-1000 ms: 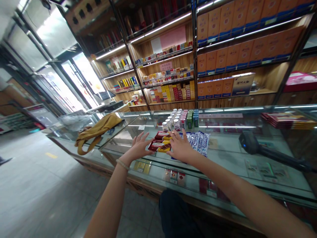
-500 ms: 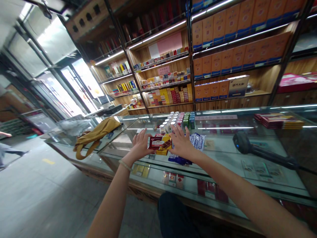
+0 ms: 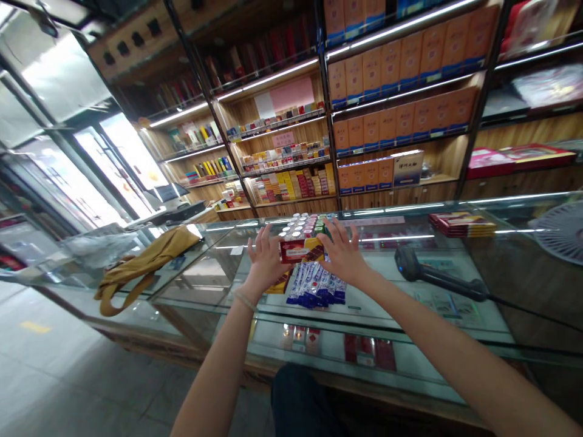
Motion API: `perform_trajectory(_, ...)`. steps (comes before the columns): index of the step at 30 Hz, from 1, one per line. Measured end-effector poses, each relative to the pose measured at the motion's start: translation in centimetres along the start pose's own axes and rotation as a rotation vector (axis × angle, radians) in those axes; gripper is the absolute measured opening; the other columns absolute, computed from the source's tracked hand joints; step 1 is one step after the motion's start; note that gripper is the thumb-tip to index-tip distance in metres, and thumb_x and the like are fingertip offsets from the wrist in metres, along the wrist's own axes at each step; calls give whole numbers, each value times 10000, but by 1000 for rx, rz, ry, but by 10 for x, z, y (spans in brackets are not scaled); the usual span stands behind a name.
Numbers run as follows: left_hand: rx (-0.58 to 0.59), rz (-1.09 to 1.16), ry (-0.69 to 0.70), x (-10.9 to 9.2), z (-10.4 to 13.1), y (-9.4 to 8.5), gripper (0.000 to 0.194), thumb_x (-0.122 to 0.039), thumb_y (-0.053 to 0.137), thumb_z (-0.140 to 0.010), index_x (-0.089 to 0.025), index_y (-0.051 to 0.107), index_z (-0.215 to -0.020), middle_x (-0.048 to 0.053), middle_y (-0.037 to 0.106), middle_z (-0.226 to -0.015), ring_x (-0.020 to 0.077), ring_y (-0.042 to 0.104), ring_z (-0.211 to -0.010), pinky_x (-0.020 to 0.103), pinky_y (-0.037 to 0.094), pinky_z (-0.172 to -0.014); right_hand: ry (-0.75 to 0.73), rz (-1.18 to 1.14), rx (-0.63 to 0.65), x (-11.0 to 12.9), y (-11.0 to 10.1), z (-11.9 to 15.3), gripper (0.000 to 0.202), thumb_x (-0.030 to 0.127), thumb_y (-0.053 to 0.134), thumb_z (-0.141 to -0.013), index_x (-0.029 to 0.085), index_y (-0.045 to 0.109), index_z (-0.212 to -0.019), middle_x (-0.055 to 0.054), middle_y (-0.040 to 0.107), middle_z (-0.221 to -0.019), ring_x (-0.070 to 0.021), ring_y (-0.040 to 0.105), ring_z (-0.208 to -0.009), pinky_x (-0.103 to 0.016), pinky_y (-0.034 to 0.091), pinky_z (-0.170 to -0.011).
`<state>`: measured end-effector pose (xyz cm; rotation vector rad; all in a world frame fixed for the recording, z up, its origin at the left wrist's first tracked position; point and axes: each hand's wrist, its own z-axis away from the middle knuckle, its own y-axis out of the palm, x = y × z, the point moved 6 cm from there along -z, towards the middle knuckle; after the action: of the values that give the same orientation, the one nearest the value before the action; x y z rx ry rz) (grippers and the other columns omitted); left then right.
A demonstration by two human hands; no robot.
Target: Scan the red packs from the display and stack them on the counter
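Between my two hands is a red and yellow chocolate box (image 3: 296, 252), its broad side facing me. My left hand (image 3: 265, 260) grips the box's left end, and my right hand (image 3: 342, 254) grips the right end, with some fingers raised. Directly below it, blue and white packets (image 3: 316, 290) lie fanned out on the glass counter (image 3: 368, 297). Another yellow and brown chocolate box (image 3: 279, 284) is partly hidden behind my left wrist. Just beyond the held box, rows of small containers with white lids (image 3: 297, 233) stand together, partly covered by it and my right fingers.
A black handheld scanner (image 3: 407, 264) with a cable lies to the right. Behind it is a stack of red and yellow boxes (image 3: 462, 224); a white fan (image 3: 562, 230) is at the far right. A mustard cloth bag (image 3: 146, 267) rests on the left. Stocked shelves (image 3: 401, 124) line the wall.
Both hands have carried the chocolate box rightward, from over the yellow box to above the blue and white packets. My view has turned to the right, bringing the fan into sight.
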<state>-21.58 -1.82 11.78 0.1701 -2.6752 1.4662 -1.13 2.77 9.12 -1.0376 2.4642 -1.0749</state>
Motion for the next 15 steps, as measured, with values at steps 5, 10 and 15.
perform_trajectory(5,-51,49,7,-33,-15,1,768,-484,834,-715,-227,494,-1355,208,198,-1703,383,171,-1577,595,64,-1254,36,60,-7,-34,-21,6,581,421,679,-860,222,539,-1387,-172,227,-1701,-379,126,-1569,-636,-45,-1218)
perform_trajectory(10,-75,105,23,-73,-34,3,803,-503,846,-705,-237,487,-1372,205,200,-1700,399,180,-1569,627,68,-1248,76,132,-37,-69,-47,17,546,424,667,-879,248,554,-1384,-143,255,-1694,-347,128,-1569,-624,-50,-1226)
perform_trajectory(15,-134,176,35,-118,-51,-3,748,-493,818,-732,-247,499,-1362,188,234,-1693,395,200,-1564,603,61,-1257,125,197,-68,-104,-66,28,552,408,674,-868,254,562,-1386,-141,253,-1692,-356,141,-1558,-622,-33,-1224)
